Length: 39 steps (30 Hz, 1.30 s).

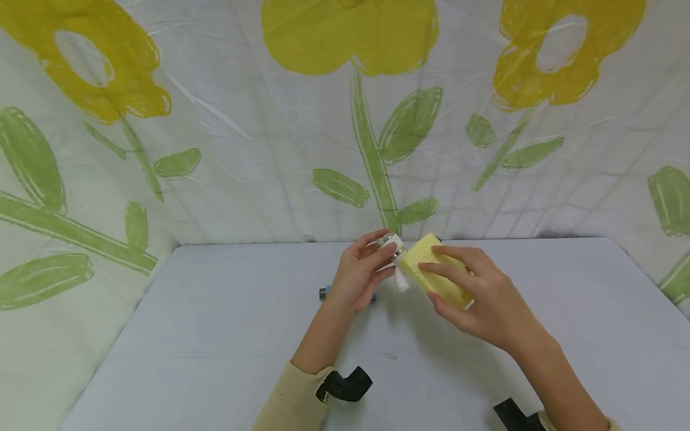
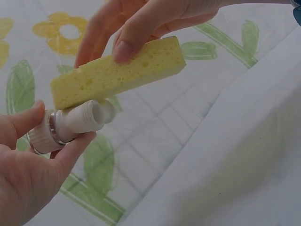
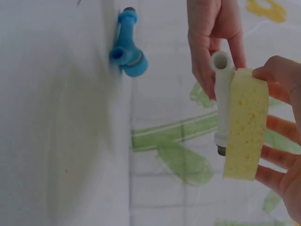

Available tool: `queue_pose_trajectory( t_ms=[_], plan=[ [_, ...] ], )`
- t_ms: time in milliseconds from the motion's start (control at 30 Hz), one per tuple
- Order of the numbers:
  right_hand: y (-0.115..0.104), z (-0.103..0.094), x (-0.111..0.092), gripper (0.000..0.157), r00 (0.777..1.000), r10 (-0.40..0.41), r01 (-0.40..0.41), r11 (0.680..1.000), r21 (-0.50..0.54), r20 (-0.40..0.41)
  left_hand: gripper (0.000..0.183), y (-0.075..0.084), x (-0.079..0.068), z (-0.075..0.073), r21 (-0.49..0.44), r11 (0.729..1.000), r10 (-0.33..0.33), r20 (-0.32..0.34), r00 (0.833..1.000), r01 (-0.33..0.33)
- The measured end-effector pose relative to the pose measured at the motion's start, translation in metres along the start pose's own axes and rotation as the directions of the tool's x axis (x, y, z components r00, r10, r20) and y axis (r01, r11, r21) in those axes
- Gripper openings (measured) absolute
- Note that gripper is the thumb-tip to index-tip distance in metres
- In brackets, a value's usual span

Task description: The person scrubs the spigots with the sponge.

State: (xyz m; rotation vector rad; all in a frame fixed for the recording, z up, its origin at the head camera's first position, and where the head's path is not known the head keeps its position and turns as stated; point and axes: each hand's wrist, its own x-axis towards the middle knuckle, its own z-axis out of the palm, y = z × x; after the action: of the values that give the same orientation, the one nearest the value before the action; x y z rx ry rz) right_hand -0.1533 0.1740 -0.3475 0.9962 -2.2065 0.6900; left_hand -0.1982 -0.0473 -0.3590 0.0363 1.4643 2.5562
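Observation:
My left hand (image 1: 353,275) grips a white plastic tap (image 2: 77,118) by its ribbed end, thumb on one side and fingers on the other. A chrome ring circles the tap, and its round opening shows in the left wrist view. The right hand (image 1: 487,296) holds a yellow sponge (image 1: 416,261) between thumb and spread fingers. One broad side of the sponge lies along the tap in the right wrist view. Both things are held up above the table. Part of the tap is hidden behind the sponge and my left fingers.
A blue plastic tap (image 3: 126,44) lies on the white table (image 1: 215,323), partly hidden by my left wrist in the head view. Behind the table's far edge hangs a pale sheet (image 1: 242,149) printed with yellow flowers and green leaves.

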Motion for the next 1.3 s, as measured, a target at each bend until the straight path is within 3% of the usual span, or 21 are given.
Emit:
queue_pose_trajectory(
  t_ms=[100,333,667,900,1167,1300],
  plan=[
    [-0.0013,0.001,0.0002,0.045,1.0,0.0,-0.001,0.999,0.034,0.024,0.039,0.0006,-0.0005,-0.0002,-0.004,1.0,-0.001,-0.005,1.0,0.001],
    [-0.0001,0.0012,0.0014,0.047,1.0,-0.005,0.005,0.999,-0.032,-0.008,0.04,0.0003,-0.0007,0.0009,-0.008,1.0,0.005,0.005,1.0,-0.005],
    [-0.0022,0.0009,0.0009,0.043,1.0,-0.001,0.0,0.999,0.046,0.016,0.039,0.0018,-0.0026,0.0011,0.009,1.0,0.007,0.02,1.0,-0.008],
    [-0.0013,0.0016,0.0036,0.041,0.999,-0.014,0.013,0.999,-0.035,-0.035,0.041,0.0036,-0.0032,0.002,0.006,1.0,0.004,0.038,0.999,-0.005],
    [0.0018,-0.0006,0.0009,0.047,0.998,0.051,-0.053,0.997,-0.05,-0.044,0.045,0.004,-0.0024,-0.0011,0.014,1.0,0.001,0.088,0.996,-0.002],
    [0.0026,-0.0023,0.0001,0.034,0.995,0.084,-0.086,0.995,-0.044,-0.051,0.047,0.0041,-0.0022,-0.0018,0.026,1.0,-0.007,0.114,0.993,0.004]
  ],
)
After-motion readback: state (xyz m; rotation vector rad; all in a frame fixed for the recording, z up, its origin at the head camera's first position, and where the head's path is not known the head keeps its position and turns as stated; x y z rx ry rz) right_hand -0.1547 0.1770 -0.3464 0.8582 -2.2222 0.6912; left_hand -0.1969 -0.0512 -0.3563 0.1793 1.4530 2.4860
